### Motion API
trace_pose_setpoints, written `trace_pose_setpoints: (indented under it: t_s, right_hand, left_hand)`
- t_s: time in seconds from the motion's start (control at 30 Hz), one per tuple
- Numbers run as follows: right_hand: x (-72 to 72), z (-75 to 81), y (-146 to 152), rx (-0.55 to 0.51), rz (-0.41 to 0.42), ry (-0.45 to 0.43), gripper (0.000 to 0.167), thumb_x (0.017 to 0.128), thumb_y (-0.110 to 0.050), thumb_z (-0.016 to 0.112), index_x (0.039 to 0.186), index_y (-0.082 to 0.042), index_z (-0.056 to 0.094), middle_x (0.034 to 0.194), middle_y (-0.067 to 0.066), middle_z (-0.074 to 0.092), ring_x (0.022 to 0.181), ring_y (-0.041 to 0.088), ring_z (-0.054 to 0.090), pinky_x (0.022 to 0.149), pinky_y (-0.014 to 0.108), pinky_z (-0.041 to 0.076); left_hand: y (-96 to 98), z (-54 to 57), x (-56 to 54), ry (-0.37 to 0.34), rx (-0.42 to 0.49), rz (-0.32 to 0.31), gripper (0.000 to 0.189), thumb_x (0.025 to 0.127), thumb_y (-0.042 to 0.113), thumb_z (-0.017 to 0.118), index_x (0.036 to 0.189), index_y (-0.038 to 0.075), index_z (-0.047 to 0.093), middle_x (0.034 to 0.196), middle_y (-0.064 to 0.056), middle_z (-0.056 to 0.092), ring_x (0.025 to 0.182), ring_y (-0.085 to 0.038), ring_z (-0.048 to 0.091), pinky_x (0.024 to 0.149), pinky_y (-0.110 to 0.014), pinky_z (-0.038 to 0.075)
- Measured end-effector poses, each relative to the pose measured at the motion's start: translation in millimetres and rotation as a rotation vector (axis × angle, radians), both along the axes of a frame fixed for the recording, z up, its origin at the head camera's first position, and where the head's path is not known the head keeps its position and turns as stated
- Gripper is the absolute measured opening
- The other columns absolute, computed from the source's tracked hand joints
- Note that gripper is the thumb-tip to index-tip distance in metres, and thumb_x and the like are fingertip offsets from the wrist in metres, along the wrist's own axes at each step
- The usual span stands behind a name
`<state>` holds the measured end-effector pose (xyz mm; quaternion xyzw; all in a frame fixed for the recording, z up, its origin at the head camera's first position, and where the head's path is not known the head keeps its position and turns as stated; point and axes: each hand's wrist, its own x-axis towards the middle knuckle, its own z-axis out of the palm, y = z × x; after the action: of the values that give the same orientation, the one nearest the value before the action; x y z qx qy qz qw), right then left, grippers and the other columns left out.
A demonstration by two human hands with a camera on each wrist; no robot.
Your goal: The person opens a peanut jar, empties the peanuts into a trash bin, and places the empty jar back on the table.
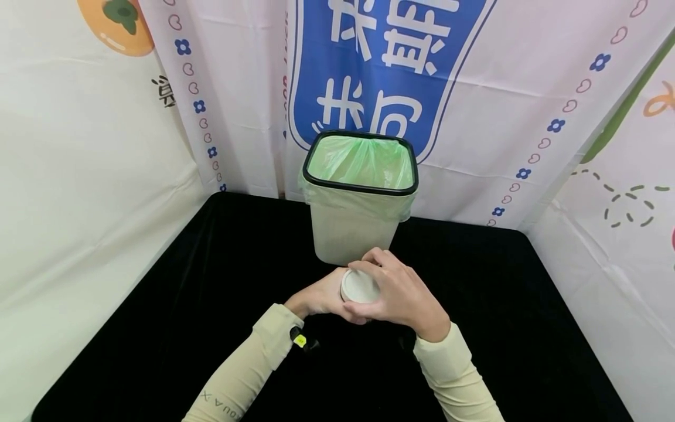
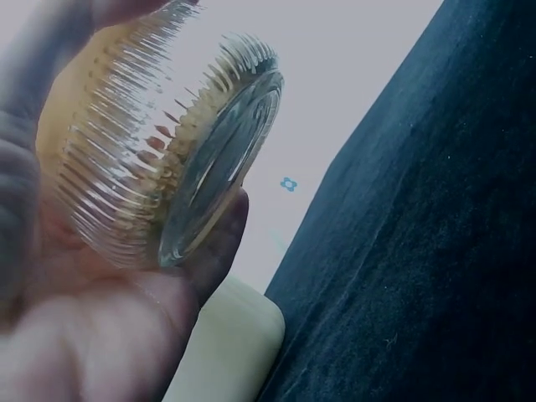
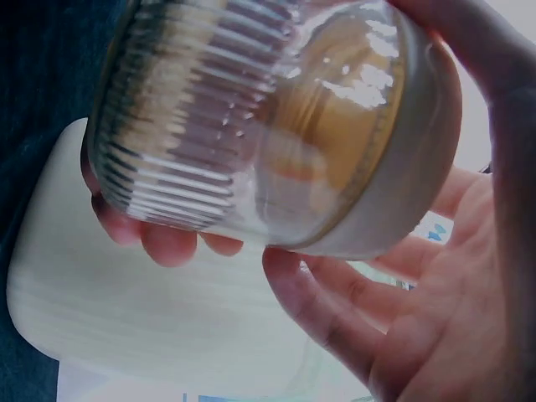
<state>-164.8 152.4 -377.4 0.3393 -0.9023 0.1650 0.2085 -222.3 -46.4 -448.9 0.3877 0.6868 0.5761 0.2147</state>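
Note:
Both hands hold one clear glass jar (image 3: 209,159) with ribbed sides and a smooth upper band. Its off-white lid (image 1: 361,287) sits on the mouth and faces up toward the head camera. My left hand (image 1: 323,295) is wrapped around the ribbed body. From the right, the fingers and thumb of my right hand (image 1: 403,291) curl round the lid's edge. Something tan and grainy shows through the ribbed glass near the thick base in the left wrist view. The head view hides most of the jar's body behind the hands.
Just beyond the hands stands a pale waste bin (image 1: 348,228) with a black rim and a green plastic liner (image 1: 364,164). A black cloth (image 1: 232,258) covers the table. Printed white curtains (image 1: 242,117) enclose the back and sides.

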Motion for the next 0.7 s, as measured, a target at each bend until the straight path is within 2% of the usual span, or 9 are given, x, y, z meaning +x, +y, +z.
trace_pose_setpoints:
  t_s: [0.13,0.37,0.57,0.7]
  right_hand:
    - [-0.1,-1.2,2.3,-0.001,0.029,-0.030,0.059,0.073,-0.053,0.090,0.122,-0.024,0.077,0.115,-0.005,0.067,0.101,0.014,0.065,0.079,0.032,0.060]
    - [-2.5,1.9,5.9,-0.033,0.126,-0.084,0.057,0.076,-0.042,0.091,0.126,-0.018,0.075,0.123,-0.003,0.067,0.107,0.012,0.063,0.088,0.032,0.059]
    - [-5.2,1.8,7.5,-0.052,0.194,-0.125,0.056,0.080,-0.036,0.089,0.129,-0.013,0.073,0.128,0.000,0.066,0.112,0.013,0.063,0.092,0.032,0.059]
    - [-8.1,1.1,8.4,-0.056,0.233,-0.154,0.057,0.081,-0.034,0.087,0.131,-0.012,0.071,0.131,0.000,0.066,0.116,0.014,0.063,0.095,0.034,0.058]
  left_hand:
    - [0.4,-2.7,0.5,0.012,-0.005,0.005,0.071,0.073,0.005,0.092,0.136,0.008,0.060,0.125,-0.010,0.071,0.106,-0.016,0.070,0.095,-0.032,0.059]
    - [1.9,-2.0,-2.2,0.020,0.049,-0.035,0.071,0.076,0.003,0.089,0.139,0.009,0.056,0.129,-0.013,0.068,0.110,-0.020,0.069,0.098,-0.036,0.059]
    - [0.6,-1.7,-3.1,-0.010,0.048,-0.028,0.076,0.076,0.003,0.090,0.143,0.011,0.053,0.133,-0.012,0.066,0.113,-0.021,0.068,0.100,-0.036,0.058]
    - [0.5,-2.6,-3.5,0.020,0.046,-0.010,0.076,0.074,0.002,0.090,0.141,0.008,0.055,0.131,-0.013,0.068,0.113,-0.018,0.068,0.101,-0.034,0.057]
